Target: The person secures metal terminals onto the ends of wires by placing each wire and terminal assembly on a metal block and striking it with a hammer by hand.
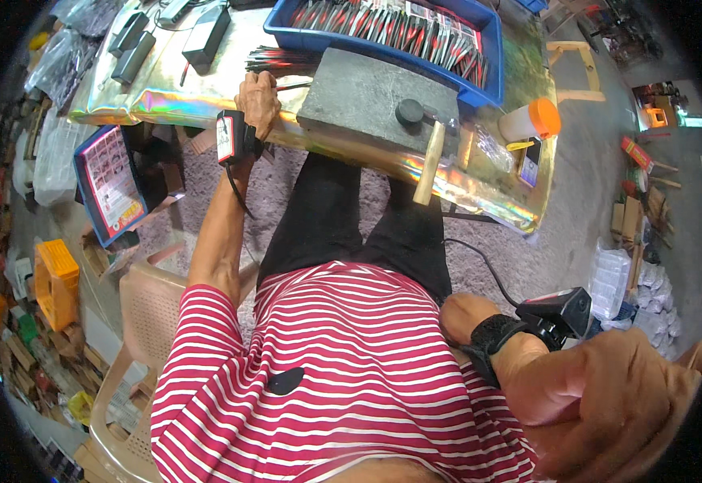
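Note:
My left hand (258,103) is at the table's near edge, its fingers closed around a thin dark rod with some red (293,86) that sticks out to the right. Just beyond it lies a bundle of slim black-and-red rods (278,59). A grey block (367,101) sits to the right of that hand. On the block rests a hammer (429,157) with a dark round head, its wooden handle jutting past the table edge. My right hand (609,398) is raised close to me at the lower right, fingers curled; whatever they may hold is hidden.
A blue tray (286,34) full of similar slim pieces stands behind the block. An orange-lidded jar (532,121) is at the table's right. Dark rectangular cases (206,36) lie at the far left. A beige plastic chair (146,310) and a blue-framed tray (113,185) are below left.

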A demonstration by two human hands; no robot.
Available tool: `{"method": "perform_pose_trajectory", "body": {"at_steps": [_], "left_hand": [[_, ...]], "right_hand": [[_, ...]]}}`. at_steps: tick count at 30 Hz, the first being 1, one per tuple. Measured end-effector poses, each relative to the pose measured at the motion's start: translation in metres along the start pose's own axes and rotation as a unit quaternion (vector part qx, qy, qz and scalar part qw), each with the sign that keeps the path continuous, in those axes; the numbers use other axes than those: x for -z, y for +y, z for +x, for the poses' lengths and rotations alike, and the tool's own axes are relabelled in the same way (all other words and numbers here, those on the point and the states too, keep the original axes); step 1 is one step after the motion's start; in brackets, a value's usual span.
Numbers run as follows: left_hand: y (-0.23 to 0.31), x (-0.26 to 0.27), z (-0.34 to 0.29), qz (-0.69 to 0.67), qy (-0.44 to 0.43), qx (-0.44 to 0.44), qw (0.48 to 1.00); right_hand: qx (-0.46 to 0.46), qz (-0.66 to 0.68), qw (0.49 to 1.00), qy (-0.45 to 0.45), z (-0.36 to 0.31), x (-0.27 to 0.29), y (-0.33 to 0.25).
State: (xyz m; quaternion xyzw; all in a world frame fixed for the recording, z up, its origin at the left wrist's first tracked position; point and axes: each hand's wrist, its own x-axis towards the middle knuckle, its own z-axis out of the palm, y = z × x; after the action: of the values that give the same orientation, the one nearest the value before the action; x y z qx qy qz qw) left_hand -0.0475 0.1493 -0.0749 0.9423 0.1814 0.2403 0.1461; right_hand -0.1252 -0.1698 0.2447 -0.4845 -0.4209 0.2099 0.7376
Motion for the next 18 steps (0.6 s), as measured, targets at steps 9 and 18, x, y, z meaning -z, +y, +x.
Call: {"method": "perform_pose_trajectory", "body": {"at_steps": [9, 18], "left_hand": [[-0.009, -0.005, 0.000, -0.010, -0.007, -0.035, 0.999], [-0.012, -0.008, 0.004, -0.022, 0.007, 0.001, 1.000]], "right_hand": [[0.031, 0.013, 0.999, 0.003, -0.012, 0.003, 0.009], [0.178, 0.187, 0.966, -0.033, -0.033, 0.040, 0.019]]}}
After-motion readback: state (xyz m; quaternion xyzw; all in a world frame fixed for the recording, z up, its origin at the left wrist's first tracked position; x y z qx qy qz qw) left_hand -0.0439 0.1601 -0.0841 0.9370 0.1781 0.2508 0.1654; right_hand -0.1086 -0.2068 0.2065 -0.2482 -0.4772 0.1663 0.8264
